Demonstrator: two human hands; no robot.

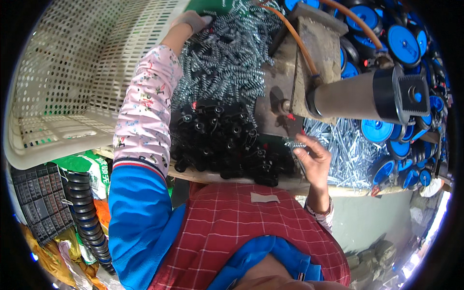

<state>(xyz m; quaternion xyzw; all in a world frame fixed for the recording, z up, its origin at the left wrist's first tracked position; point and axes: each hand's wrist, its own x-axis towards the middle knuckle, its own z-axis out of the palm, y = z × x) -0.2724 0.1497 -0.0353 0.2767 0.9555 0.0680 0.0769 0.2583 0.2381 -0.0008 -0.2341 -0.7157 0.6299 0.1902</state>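
Observation:
My left hand [190,21], in a pale glove, reaches to the far end of a heap of metal coil springs [222,58], beside the white crate's edge. Its fingers look curled, with something dark at their tips that I cannot make out. Between the thumb and fingers of my right hand [315,158] a coil spring [294,144] is pinched, above the bench's near edge. Black plastic parts [217,137] lie piled between the springs and my body. Right of that hand is a heap of long silver bolts [338,150].
A white perforated crate [63,130] stands at the left. A grey cylinder fixture [355,99] with orange hoses [297,41] juts over the bench on the right. Blue-and-black wheels [403,45] are heaped beyond. Black rings [83,208] are stacked at lower left.

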